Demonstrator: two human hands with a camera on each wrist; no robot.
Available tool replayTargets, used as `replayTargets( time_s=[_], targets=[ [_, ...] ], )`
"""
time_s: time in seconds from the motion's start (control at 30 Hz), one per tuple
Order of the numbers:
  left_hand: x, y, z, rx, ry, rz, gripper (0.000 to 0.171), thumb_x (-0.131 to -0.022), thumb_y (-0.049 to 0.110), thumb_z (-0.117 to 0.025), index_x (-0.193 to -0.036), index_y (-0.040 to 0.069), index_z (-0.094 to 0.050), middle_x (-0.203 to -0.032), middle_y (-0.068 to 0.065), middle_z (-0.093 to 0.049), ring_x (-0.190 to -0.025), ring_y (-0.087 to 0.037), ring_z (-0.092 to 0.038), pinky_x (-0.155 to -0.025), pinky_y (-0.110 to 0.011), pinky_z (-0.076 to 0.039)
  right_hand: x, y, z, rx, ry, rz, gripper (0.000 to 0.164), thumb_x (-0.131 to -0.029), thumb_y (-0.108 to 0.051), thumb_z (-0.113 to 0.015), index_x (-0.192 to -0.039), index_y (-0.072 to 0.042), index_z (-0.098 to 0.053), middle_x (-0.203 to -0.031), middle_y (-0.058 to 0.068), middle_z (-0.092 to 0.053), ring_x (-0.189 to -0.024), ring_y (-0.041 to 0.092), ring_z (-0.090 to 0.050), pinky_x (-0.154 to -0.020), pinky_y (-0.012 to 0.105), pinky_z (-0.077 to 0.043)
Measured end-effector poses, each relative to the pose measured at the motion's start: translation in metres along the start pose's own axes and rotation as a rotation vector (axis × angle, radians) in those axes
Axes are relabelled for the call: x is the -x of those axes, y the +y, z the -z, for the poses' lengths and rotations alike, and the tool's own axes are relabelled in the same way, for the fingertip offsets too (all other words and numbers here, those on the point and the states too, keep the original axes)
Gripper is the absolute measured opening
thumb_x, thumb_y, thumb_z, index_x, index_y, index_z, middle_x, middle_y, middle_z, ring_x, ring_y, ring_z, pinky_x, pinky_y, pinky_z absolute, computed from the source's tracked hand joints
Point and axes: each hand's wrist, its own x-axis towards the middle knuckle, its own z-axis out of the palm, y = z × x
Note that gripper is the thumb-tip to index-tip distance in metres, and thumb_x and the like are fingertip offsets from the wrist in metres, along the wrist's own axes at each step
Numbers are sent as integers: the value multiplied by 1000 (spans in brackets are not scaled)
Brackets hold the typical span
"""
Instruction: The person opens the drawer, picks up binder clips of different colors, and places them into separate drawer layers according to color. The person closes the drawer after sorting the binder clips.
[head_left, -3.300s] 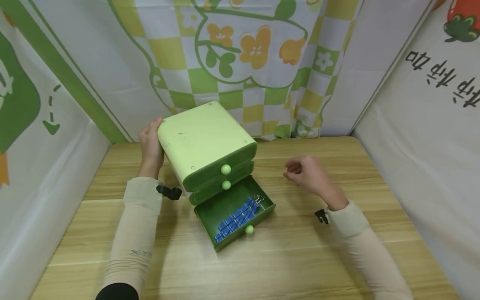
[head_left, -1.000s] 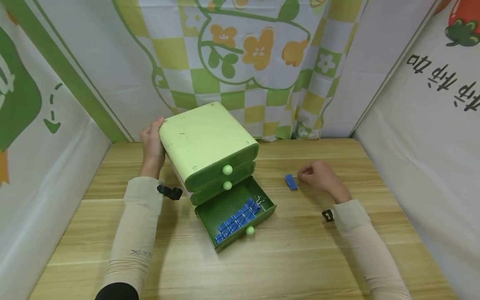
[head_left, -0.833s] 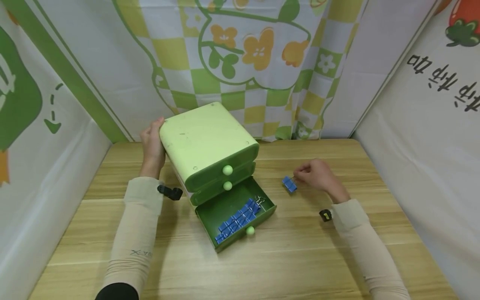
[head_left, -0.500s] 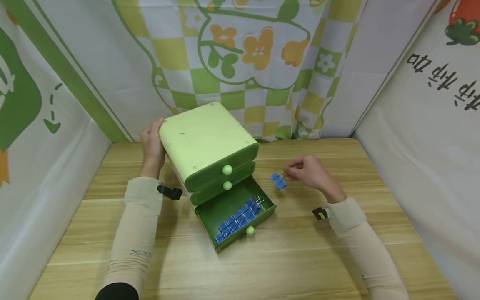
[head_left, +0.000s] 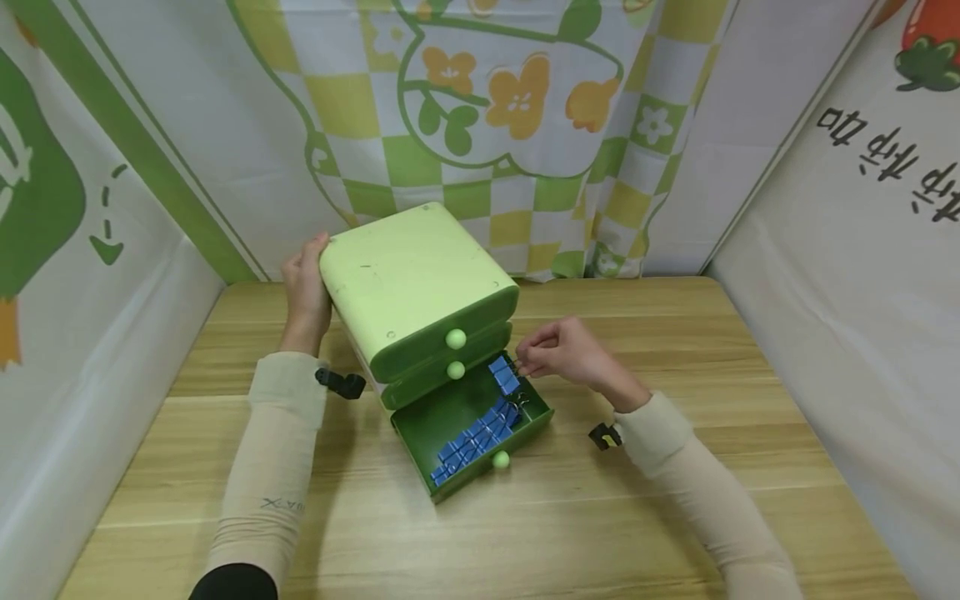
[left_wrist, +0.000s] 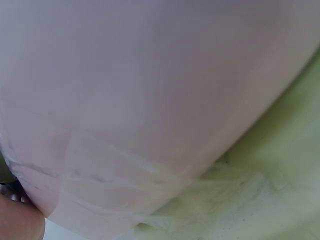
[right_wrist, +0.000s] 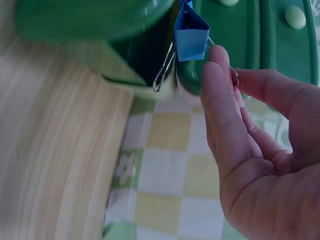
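A light green desktop drawer cabinet (head_left: 420,275) stands angled on the table with its bottom drawer (head_left: 420,417) pulled out. Several blue binder clips (head_left: 468,442) lie in a row inside that drawer. Another blue binder clip (head_left: 504,375) hangs over the drawer's back right part; my right hand (head_left: 566,354) pinches it by one wire handle between thumb and fingertips. The right wrist view shows this clip (right_wrist: 192,42) with its other handle sticking out free. My left hand (head_left: 306,287) grips the cabinet's left rear edge, some fingers hidden behind it.
Two upper drawers with round knobs (head_left: 455,339) are closed. Beneath everything lies a wood-grain table (head_left: 600,517). A checkered curtain (head_left: 517,192) hangs behind it, with printed cloth walls at both sides.
My right hand reached the table right of the cabinet, picked up a blue binder clip there and carried it left over the open drawer. The left hand and cabinet have stayed in place.
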Motion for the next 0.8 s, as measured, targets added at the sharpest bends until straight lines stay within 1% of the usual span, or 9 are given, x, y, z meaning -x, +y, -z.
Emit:
replayTargets(
  time_s=[0.07,0.2,0.37,0.4,0.53,0.7,0.8],
  targets=[
    [0,0,0,-1,0,-1,46,-105,34,-62,-61,18,-59,-57,8,-59,-47,-5,-51,-48,-19,-45,-3,-1,-7,-2,-23,7,23,-102,1,-60,-117,15,-70,-109,26,-78,-91,29,-81,-90,48,-64],
    [1,1,-1,0,-3,-5,45,-104,34,-63,-62,18,-61,-58,8,-60,-48,-5,-52,-49,-18,-46,-7,-2,-20,12,-58,16,22,-102,2,-59,-116,14,-71,-105,27,-79,-95,37,-80,-89,50,-64],
    [0,1,-1,3,-3,2,47,-104,34,-63,-60,18,-58,-56,8,-59,-46,-5,-51,-47,-19,-45,-13,2,-35,18,-85,42,21,-100,4,-60,-114,15,-71,-104,27,-78,-93,36,-80,-88,51,-64],
    [0,0,-1,3,-1,4,48,-104,34,-63,-60,18,-57,-56,8,-59,-46,-5,-51,-47,-18,-45,-14,4,-37,18,-86,45,20,-100,5,-60,-113,15,-71,-104,27,-78,-93,35,-80,-88,50,-65],
    [0,0,0,0,7,10,47,-104,34,-63,-60,19,-57,-56,9,-58,-46,-5,-51,-47,-18,-44,-17,8,-47,22,-94,61,20,-99,6,-60,-114,15,-70,-104,28,-78,-94,38,-80,-86,46,-66],
    [0,-1,1,-8,3,14,47,-104,35,-63,-61,18,-57,-56,9,-58,-46,-5,-50,-46,-18,-43,-19,10,-55,66,-96,65,18,-99,5,-62,-113,12,-72,-104,26,-78,-90,32,-81,-81,39,-67],
    [0,-1,1,-8,-5,5,47,-105,35,-62,-61,18,-57,-57,9,-59,-47,-5,-51,-47,-18,-44,-21,12,-58,99,-97,72,18,-99,4,-63,-111,11,-73,-103,25,-79,-87,28,-81,-79,36,-67]
  ],
)
